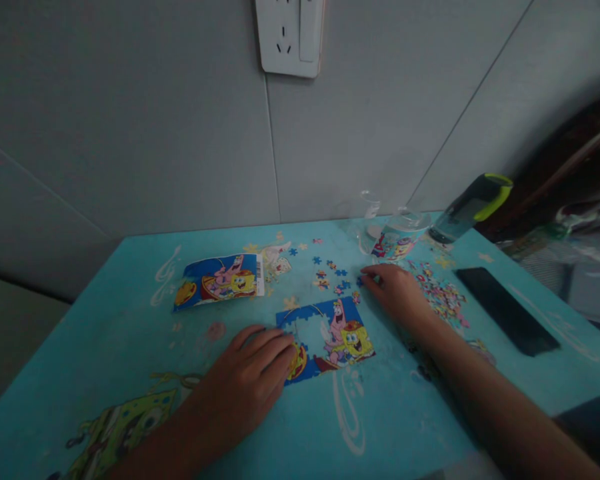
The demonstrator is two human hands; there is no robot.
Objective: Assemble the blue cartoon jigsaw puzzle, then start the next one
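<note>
From the head view, the left hand (253, 373) is lying spread flat, steadying the part-built puzzle (330, 337) mid-worktop, while the right hand (393, 288) is pinching among loose pieces (330, 275) just beyond it, best lifting one piece cleanly.

On the table (130, 347) the part-built puzzle (330, 337) lies at the middle, near the front. The left hand (253, 377) rests flat on the puzzle's left edge. Behind and to the left of the puzzle lies the picture card (220, 280). A few loose pieces (330, 275) lie scattered just behind the puzzle; the right hand (393, 288) rests to their right, fingertips among them. Right of that hand lies the heap of pieces (443, 293), and further right the phone (505, 310). Behind the hand stands the plastic cup (397, 237), with the bottle (473, 207) to its right, near the wall (130, 113); the socket (290, 37) sits on the wall above
</note>
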